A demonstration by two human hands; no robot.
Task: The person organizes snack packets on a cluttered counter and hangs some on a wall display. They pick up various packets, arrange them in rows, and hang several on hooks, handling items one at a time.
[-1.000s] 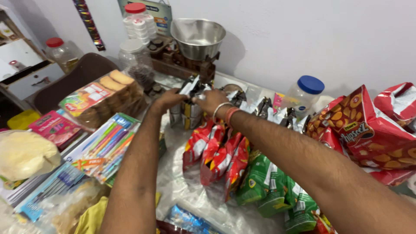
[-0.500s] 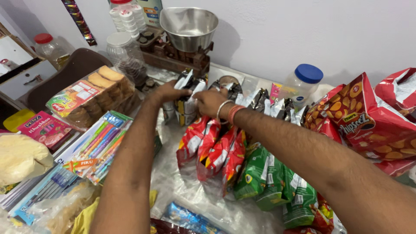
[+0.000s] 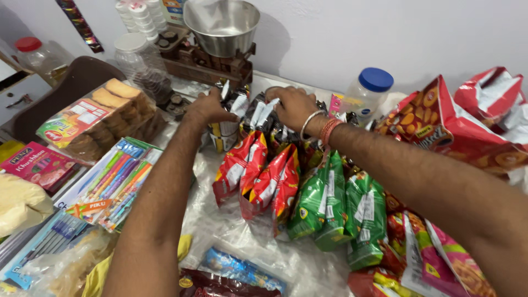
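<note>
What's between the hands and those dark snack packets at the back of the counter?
Nothing visible. The left hand and right hand are already on the dark snack packets; the red packets lie nearer, under the forearms.

1. You see red and yellow snack packets (image 3: 258, 176) beside green ones (image 3: 335, 209).
2. The dark sachets (image 3: 258, 113) under your hands look black and silver, perhaps.
3. The jar (image 3: 369, 92) has a blue lid.
4. The pens (image 3: 118, 181) are multicoloured.

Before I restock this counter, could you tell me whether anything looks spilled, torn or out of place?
Nothing stands out. Both hands, left hand and right hand, are on small dark sachets at the back; the red packets and green packets overlap loosely but look intact, and no spill shows.
</note>
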